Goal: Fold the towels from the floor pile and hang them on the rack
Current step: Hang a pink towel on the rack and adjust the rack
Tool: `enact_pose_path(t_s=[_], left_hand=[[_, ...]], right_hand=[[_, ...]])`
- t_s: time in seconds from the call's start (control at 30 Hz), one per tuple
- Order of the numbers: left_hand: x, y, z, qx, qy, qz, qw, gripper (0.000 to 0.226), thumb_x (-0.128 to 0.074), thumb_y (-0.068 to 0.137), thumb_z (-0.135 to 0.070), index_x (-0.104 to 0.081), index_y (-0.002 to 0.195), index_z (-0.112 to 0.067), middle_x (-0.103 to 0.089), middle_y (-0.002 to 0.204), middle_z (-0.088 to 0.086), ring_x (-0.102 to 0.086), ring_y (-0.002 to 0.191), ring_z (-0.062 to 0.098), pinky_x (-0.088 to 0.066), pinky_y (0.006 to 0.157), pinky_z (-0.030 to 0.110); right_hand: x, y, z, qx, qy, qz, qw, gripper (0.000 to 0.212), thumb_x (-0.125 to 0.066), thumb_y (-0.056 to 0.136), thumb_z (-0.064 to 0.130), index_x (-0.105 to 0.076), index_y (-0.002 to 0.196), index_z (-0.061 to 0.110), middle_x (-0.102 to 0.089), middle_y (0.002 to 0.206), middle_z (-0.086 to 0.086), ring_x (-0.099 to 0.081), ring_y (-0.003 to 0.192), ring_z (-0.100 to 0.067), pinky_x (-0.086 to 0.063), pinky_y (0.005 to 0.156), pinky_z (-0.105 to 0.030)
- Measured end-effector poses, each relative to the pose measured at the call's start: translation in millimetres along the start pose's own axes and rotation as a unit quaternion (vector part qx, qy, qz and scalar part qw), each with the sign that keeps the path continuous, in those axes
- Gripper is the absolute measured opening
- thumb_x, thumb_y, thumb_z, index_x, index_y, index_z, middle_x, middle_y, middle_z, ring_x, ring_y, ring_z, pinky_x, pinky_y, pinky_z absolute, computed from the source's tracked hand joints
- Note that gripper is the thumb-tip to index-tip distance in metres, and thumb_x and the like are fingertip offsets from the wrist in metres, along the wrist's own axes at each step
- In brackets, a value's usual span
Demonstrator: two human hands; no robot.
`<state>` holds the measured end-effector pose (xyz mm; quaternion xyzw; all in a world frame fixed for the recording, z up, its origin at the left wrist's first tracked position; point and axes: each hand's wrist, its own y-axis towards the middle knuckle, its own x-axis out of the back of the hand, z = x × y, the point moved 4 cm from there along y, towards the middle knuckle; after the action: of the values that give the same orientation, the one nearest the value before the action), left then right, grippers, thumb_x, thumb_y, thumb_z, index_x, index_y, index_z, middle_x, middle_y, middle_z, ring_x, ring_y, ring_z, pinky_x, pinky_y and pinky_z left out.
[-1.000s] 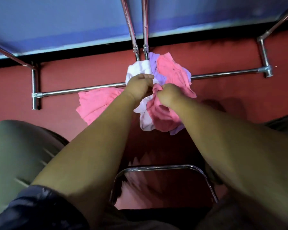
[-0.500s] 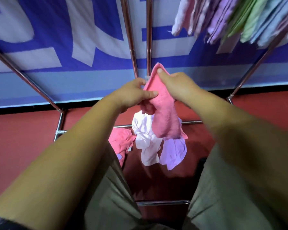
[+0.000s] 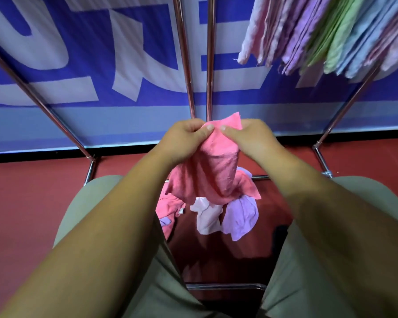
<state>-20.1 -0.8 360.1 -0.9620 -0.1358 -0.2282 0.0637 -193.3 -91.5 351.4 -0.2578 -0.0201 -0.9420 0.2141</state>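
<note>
Pink towel (image 3: pixel 214 171) lifted off floor pile (image 3: pixel 216 216) since second ago, now dangling crumpled above it. Left hand (image 3: pixel 184 138), right hand (image 3: pixel 251 138): grip pinching top edge, thumbs close. Not yet folded; spreading likely next.

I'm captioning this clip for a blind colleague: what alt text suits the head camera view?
A person's left hand and right hand pinch the top edge of a crumpled pink towel. Below, a pile of towels lies on the red floor; folded pastel towels hang on the metal rack, upper right.
</note>
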Motion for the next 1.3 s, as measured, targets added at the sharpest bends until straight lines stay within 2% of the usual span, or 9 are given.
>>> enact_pose_path(t_s=[0.1, 0.27, 0.47, 0.57, 0.67, 0.87, 1.0, 1.17, 1.3], left_hand=[[4, -1, -9, -0.003, 0.05, -0.012, 0.999, 0.042, -0.067, 0.105, -0.036, -0.062, 0.08, -0.002, -0.047, 0.067, -0.004, -0.038, 0.057, 0.007, -0.034, 0.053, 0.022], [13, -1, -30, -0.012, 0.087, -0.024, 0.996, 0.041, -0.073, 0.1, -0.043, -0.061, 0.071, -0.015, -0.051, 0.057, -0.012, -0.043, 0.052, 0.005, -0.037, 0.052, 0.023], [22, -12, -52, -0.005, 0.09, -0.023, 0.996, 0.033, -0.083, 0.088, -0.051, -0.074, 0.096, -0.02, -0.077, 0.087, -0.001, -0.068, 0.075, 0.015, -0.058, 0.076, 0.035], [30, -21, -57, 0.028, 0.183, -0.002, 0.983, 0.038, -0.088, 0.083, -0.048, -0.073, 0.101, -0.018, -0.077, 0.095, 0.004, -0.072, 0.09, 0.024, -0.056, 0.081, 0.037], [35, -33, -59, 0.061, 0.263, 0.033, 0.962, 0.04, -0.09, 0.081, -0.049, -0.07, 0.099, -0.019, -0.074, 0.097, 0.005, -0.069, 0.092, 0.027, -0.05, 0.075, 0.034], [57, -46, -42, 0.114, 0.394, 0.039, 0.911, 0.035, -0.087, 0.083, -0.037, -0.059, 0.071, -0.02, -0.064, 0.076, 0.001, -0.061, 0.078, 0.028, -0.037, 0.058, 0.031], [79, -51, -17, 0.146, 0.431, 0.024, 0.89, 0.008, -0.079, 0.085, -0.017, -0.072, 0.083, -0.015, -0.071, 0.087, 0.011, -0.062, 0.081, 0.03, -0.039, 0.058, 0.029], [83, -44, -4, 0.137, 0.42, -0.023, 0.897, 0.014, -0.075, 0.085, -0.006, -0.068, 0.077, -0.016, -0.059, 0.073, 0.004, -0.061, 0.081, 0.031, -0.038, 0.065, 0.029], [78, -33, -21, 0.038, 0.294, -0.083, 0.952, 0.02, -0.075, 0.085, -0.009, -0.065, 0.071, -0.019, -0.061, 0.07, -0.002, -0.057, 0.066, 0.018, -0.04, 0.058, 0.03]], right_hand=[[9, 4, 9, 0.014, 0.016, -0.033, 0.999, 0.011, -0.077, 0.094, 0.032, -0.081, 0.097, 0.022, -0.073, 0.076, 0.013, -0.062, 0.065, 0.006, -0.046, 0.057, -0.011], [20, 10, 34, 0.016, 0.047, -0.081, 0.995, 0.019, -0.073, 0.088, 0.04, -0.081, 0.09, 0.023, -0.074, 0.076, 0.013, -0.067, 0.073, -0.006, -0.051, 0.069, -0.027], [28, 3, 59, 0.02, 0.21, -0.081, 0.974, 0.015, -0.076, 0.08, 0.04, -0.082, 0.086, 0.027, -0.072, 0.077, 0.012, -0.064, 0.076, -0.008, -0.053, 0.078, -0.034], [30, -1, 64, -0.025, 0.321, -0.076, 0.944, 0.017, -0.079, 0.07, 0.037, -0.084, 0.083, 0.028, -0.075, 0.082, 0.004, -0.067, 0.082, -0.016, -0.058, 0.083, -0.045], [37, -3, 60, -0.079, 0.392, -0.1, 0.911, 0.018, -0.081, 0.073, 0.035, -0.077, 0.076, 0.018, -0.067, 0.075, -0.001, -0.063, 0.073, -0.018, -0.047, 0.069, -0.036], [38, 1, 51, -0.114, 0.564, -0.078, 0.815, 0.016, -0.076, 0.089, 0.018, -0.075, 0.101, 0.007, -0.079, 0.099, -0.014, -0.079, 0.091, -0.029, -0.063, 0.084, -0.043], [37, 5, 49, -0.122, 0.622, -0.077, 0.77, 0.014, -0.062, 0.103, 0.011, -0.07, 0.109, 0.002, -0.079, 0.106, -0.018, -0.078, 0.094, -0.029, -0.064, 0.085, -0.043], [31, 1, 53, -0.134, 0.603, -0.037, 0.786, 0.023, -0.059, 0.107, 0.017, -0.07, 0.117, -0.001, -0.078, 0.112, -0.02, -0.078, 0.102, -0.029, -0.064, 0.086, -0.043], [23, -26, 73, -0.106, 0.444, 0.2, 0.867, 0.026, -0.051, 0.11, 0.023, -0.07, 0.101, 0.007, -0.075, 0.077, -0.007, -0.075, 0.073, -0.016, -0.063, 0.071, -0.03]])
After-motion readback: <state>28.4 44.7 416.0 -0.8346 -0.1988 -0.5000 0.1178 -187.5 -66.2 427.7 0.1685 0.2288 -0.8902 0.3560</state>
